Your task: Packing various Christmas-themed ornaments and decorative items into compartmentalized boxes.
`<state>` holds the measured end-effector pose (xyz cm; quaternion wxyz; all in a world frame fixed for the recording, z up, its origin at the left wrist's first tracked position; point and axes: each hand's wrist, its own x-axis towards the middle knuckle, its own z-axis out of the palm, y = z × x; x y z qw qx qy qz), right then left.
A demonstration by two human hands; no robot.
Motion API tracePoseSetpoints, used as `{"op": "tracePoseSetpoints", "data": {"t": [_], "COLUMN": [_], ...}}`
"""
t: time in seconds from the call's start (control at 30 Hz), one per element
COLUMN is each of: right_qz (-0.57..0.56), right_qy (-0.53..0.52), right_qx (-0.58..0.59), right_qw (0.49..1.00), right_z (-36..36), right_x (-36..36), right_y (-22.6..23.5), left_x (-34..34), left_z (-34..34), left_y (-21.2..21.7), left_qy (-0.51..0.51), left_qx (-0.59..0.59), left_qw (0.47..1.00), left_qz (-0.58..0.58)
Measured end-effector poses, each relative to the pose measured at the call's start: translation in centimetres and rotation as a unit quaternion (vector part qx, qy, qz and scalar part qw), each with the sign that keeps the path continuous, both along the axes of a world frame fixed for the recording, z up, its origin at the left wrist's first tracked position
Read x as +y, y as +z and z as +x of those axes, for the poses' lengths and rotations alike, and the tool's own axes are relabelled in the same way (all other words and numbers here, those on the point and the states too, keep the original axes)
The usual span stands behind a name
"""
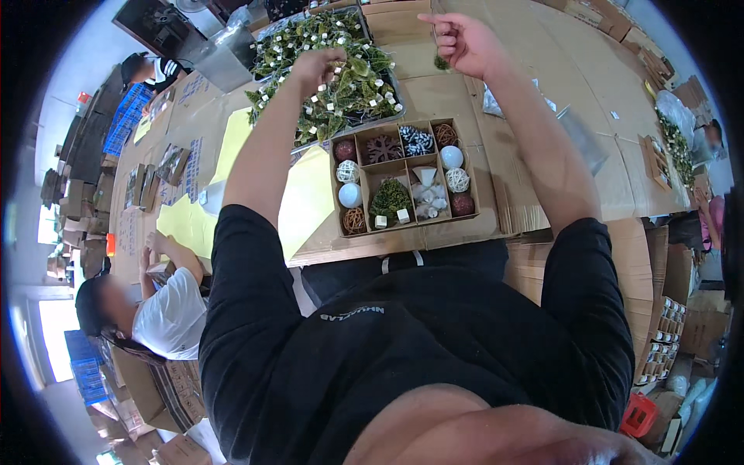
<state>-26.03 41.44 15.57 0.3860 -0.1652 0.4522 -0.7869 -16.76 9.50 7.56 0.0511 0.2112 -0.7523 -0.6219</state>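
Observation:
My left hand (316,70) reaches over a tray (401,101) heaped with miniature green trees on white cube bases. Its fingers are closed at the base of one miniature tree (359,67), partly hidden by the fingertips. Farther right, my right hand (465,46) is raised above the cardboard, index finger stretched out, the others loosely bent, with nothing visible in it. A small green piece (441,62) lies below it. Closer to me sits a divided cardboard box (470,186) holding dark red, white and woven balls, a brown snowflake (384,148), a frosted pine cone (417,140) and green trees (390,200).
Yellow paper sheets (306,194) lie left of the box. A clear plastic bin (226,58) stands beyond them. One person (167,310) works at the left side, another (155,74) farther off. Small boxed sets (172,164) lie on the left; clear plastic wrapping (581,139) lies near my right forearm.

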Motion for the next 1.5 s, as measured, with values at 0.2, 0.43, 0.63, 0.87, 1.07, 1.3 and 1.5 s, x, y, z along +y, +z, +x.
{"op": "tracePoseSetpoints", "data": {"t": [0.2,0.43,0.63,0.87,1.07,1.3,1.5], "right_qz": [-0.026,0.083,0.141,0.094,0.201,0.057,-0.195], "right_qy": [0.014,0.05,0.093,0.15,0.205,0.085,-0.237], "right_qx": [0.11,0.308,0.391,0.278,0.478,0.515,0.785], "right_qw": [0.993,0.946,0.905,0.944,0.83,0.851,0.539], "right_z": [-0.3,4.8,6.7,8.4,12.7,10.9,17.8], "right_x": [-3.0,-5.1,-5.0,-3.4,-2.7,0.1,-0.6], "right_y": [0.9,7.5,9.0,12.2,15.8,13.7,2.4], "left_x": [3.5,10.7,9.8,13.3,15.0,16.2,20.3], "left_z": [1.4,6.7,9.2,10.6,11.6,13.9,17.7], "left_y": [11.6,20.3,19.4,13.4,9.5,8.0,9.6], "left_qy": [-0.08,-0.138,-0.136,-0.049,-0.062,-0.308,-0.014], "left_qx": [0.193,0.09,0.095,0.421,0.309,0.359,0.271], "left_qw": [0.978,0.944,0.958,0.884,0.932,0.851,0.88], "left_qz": [0.019,-0.285,-0.235,-0.197,-0.18,0.225,0.389]}}
